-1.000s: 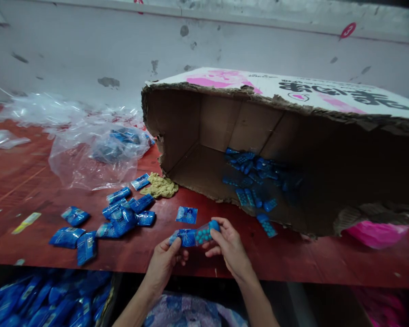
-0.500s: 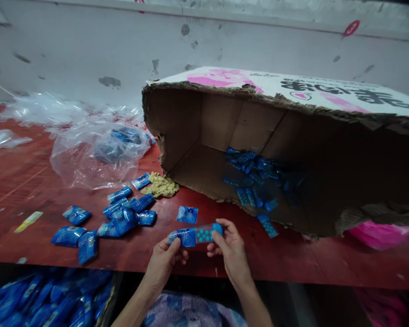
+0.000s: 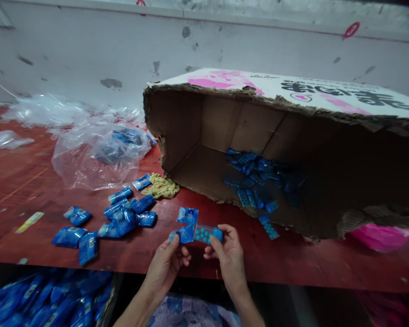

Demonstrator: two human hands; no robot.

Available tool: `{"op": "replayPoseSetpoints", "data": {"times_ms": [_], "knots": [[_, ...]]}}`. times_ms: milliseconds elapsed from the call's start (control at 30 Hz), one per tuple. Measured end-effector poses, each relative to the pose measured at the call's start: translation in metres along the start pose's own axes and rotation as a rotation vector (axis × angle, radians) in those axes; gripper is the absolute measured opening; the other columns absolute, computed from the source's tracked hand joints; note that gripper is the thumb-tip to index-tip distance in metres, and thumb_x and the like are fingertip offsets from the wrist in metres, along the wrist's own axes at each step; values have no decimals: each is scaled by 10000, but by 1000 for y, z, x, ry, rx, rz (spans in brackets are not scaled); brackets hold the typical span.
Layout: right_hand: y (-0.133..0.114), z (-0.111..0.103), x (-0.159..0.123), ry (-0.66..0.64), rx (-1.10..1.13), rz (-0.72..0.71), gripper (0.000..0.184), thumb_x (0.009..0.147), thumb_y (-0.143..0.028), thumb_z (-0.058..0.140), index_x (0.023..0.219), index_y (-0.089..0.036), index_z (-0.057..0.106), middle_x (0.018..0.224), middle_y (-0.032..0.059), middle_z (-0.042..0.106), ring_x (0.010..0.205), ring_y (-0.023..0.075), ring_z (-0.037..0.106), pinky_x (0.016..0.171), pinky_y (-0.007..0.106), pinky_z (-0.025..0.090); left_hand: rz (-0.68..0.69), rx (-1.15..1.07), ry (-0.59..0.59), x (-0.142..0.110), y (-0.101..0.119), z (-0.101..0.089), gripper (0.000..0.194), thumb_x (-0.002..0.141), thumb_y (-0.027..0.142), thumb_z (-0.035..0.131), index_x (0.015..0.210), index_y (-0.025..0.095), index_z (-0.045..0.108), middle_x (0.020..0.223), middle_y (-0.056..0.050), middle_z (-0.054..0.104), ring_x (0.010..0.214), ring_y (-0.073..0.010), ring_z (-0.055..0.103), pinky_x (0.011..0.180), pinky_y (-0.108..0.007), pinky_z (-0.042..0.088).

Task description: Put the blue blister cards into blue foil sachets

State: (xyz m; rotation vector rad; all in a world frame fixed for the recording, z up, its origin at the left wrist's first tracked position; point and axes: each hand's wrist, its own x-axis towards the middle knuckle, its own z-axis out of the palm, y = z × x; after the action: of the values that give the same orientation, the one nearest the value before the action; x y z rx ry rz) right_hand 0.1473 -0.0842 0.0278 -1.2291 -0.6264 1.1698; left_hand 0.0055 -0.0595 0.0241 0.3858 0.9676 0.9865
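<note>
Between finger and thumb, my left hand (image 3: 168,260) pinches a small blue printed wrapper (image 3: 185,234), tilted up to the right. My right hand (image 3: 227,250) is closed on the blue-capped end of a small clear container (image 3: 203,234) of turquoise beads. The container's left end meets the wrapper's right edge; whether it sits inside cannot be made out. Just beyond my hands a flat blue wrapper (image 3: 187,215) lies on the red table. To the left is a loose pile of blue wrapped packs (image 3: 122,221). A similar bead container (image 3: 268,227) lies at the carton's lower edge.
A torn-edged cardboard carton (image 3: 180,163) lies on its side, with several bead containers (image 3: 248,163) inside. A crumpled yellowish cloth (image 3: 162,186) touches its corner. Clear plastic bags (image 3: 85,159) spread at back left. Below the table edge is a heap of blue packs (image 3: 47,299).
The wrapper has tilted, its right end rising towards the flat wrapper on the table. The container has shifted slightly right with my right hand. Both hands keep their holds.
</note>
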Motion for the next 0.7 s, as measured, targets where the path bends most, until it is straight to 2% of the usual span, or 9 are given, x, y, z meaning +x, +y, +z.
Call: {"op": "replayPoseSetpoints", "data": {"times_ms": [367, 700], "knots": [[5, 0, -5, 23, -64, -69, 299, 746, -332, 624, 965, -228, 448, 707, -59, 531, 503, 83, 558, 482, 218, 502, 10, 28, 1, 0, 2, 0, 218, 654, 315, 685, 641, 134, 564, 474, -6, 590, 456, -117, 545, 423, -202, 424], [9, 0, -5, 3, -40, -47, 305, 743, -330, 625, 965, -236, 437, 708, -65, 521, 495, 81, 551, 475, 219, 500, -5, -3, -26, 0, 0, 0, 224, 660, 337, 677, 672, 143, 565, 495, -4, 593, 477, -123, 563, 429, -204, 433]]}}
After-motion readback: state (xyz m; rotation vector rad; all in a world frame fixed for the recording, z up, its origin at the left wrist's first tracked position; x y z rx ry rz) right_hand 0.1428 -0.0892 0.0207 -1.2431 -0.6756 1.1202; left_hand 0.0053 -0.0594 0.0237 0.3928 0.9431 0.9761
